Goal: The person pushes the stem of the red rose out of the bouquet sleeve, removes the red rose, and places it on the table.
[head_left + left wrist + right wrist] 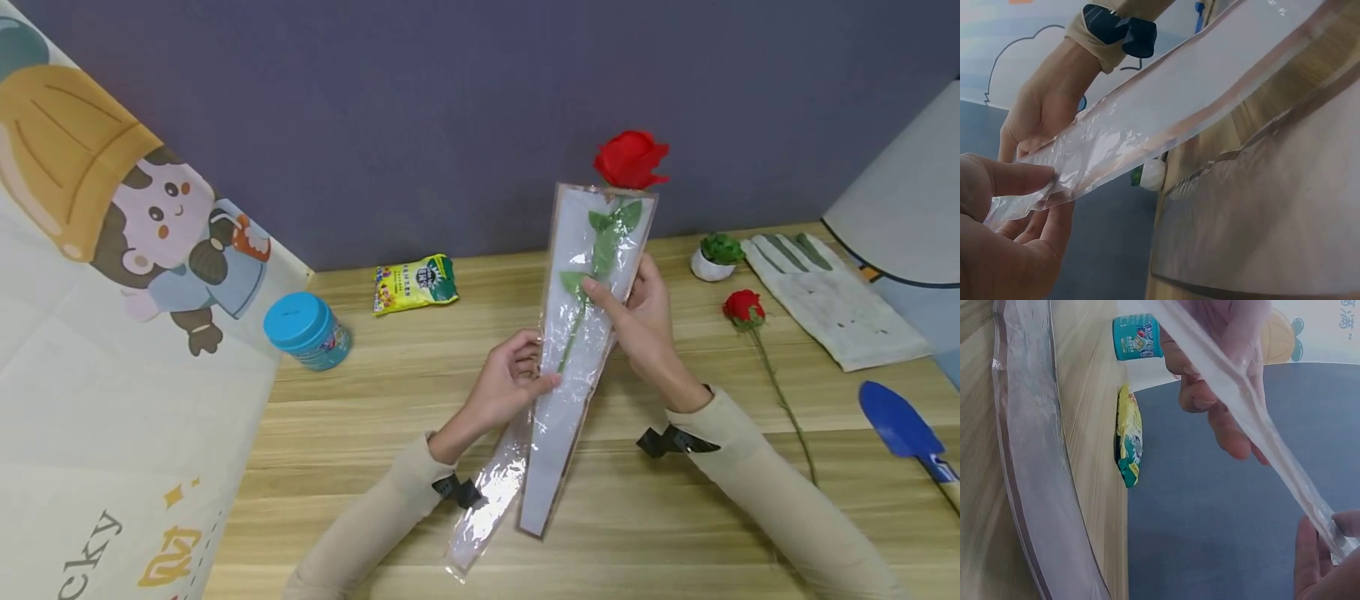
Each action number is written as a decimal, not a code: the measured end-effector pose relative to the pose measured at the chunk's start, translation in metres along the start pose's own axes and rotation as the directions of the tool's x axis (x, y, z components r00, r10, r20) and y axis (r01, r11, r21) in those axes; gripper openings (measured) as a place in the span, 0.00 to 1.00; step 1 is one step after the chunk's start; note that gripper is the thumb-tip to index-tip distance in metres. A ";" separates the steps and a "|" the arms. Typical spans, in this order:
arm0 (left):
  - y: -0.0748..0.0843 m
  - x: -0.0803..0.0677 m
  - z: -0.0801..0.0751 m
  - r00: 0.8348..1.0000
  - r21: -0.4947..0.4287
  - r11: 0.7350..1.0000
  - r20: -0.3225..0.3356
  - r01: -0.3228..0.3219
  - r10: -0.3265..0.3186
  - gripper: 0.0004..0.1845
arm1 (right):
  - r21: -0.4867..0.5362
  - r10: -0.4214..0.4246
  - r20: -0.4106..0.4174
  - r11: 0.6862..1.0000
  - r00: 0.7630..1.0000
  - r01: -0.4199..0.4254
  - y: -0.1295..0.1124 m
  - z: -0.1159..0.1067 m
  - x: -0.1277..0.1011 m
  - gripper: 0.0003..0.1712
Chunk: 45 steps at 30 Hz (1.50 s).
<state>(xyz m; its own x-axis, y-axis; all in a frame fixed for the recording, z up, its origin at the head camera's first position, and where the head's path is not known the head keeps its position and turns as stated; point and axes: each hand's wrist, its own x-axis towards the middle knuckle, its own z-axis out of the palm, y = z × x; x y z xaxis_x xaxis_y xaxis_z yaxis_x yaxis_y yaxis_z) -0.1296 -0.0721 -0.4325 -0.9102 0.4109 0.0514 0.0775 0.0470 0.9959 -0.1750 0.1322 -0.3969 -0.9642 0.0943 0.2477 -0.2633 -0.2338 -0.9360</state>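
A red rose (632, 160) stands in a clear and white flower sleeve (558, 433), its bloom above the top edge. Through the front show its green leaves and stem. My left hand (506, 383) pinches the sleeve's left edge about halfway down, thumb in front. Higher on the opposite edge, my right hand (648, 321) grips it, thumb on the front near a leaf and fingers behind. In the left wrist view the plastic film (1110, 150) is creased by the thumb. Below lies a second flower sleeve (487, 496), partly covered by the held one.
Another red rose (745, 308) lies right of my right hand. Beyond it are a small potted plant (716, 257), white gloves (840, 300) and a blue trowel (900, 425). A yellow-green packet (415, 285) and a blue-lidded tub (307, 331) stand at the left.
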 end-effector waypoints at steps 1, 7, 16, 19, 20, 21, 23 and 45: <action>0.000 0.000 0.000 1.000 0.004 1.000 -0.001 0.000 0.000 0.25 | 0.001 0.004 0.000 1.000 1.000 -0.004 0.000 0.000 0.000 0.32; 0.003 -0.001 0.001 1.000 0.018 1.000 0.002 0.010 -0.010 0.26 | 0.006 0.007 0.005 1.000 1.000 -0.007 0.000 -0.001 -0.001 0.31; 0.003 -0.001 0.002 1.000 0.011 1.000 0.007 -0.005 0.005 0.28 | 0.024 -0.002 0.009 1.000 1.000 0.002 -0.001 -0.002 -0.001 0.30; 0.003 -0.001 0.002 1.000 0.009 1.000 0.001 -0.009 0.009 0.29 | 0.026 0.003 0.012 1.000 1.000 -0.003 -0.001 -0.002 -0.001 0.30; 0.003 -0.001 0.002 1.000 0.011 1.000 -0.002 -0.009 0.009 0.29 | 0.023 0.004 0.013 1.000 1.000 -0.004 0.000 -0.002 -0.001 0.31; 0.003 -0.001 0.002 1.000 0.012 1.000 -0.004 -0.009 0.009 0.30 | 0.024 0.007 0.015 1.000 1.000 -0.007 0.000 -0.002 -0.001 0.31; 0.003 -0.001 0.002 1.000 0.013 1.000 -0.008 -0.007 0.007 0.30 | 0.021 0.013 0.018 1.000 1.000 -0.013 0.000 -0.002 -0.001 0.31; 0.000 0.000 -0.001 0.997 0.035 0.999 -0.067 -0.033 0.036 0.31 | -0.038 0.030 0.056 0.999 0.998 -0.028 0.006 0.001 -0.007 0.31</action>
<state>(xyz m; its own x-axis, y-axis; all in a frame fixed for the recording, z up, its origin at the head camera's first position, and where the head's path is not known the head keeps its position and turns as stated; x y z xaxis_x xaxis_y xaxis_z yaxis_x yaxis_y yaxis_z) -0.1297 -0.0730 -0.4321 -0.9320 0.3508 0.0916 0.1219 0.0651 0.9904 -0.1693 0.1293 -0.4037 -0.9718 0.0333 0.2333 -0.2352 -0.1995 -0.9513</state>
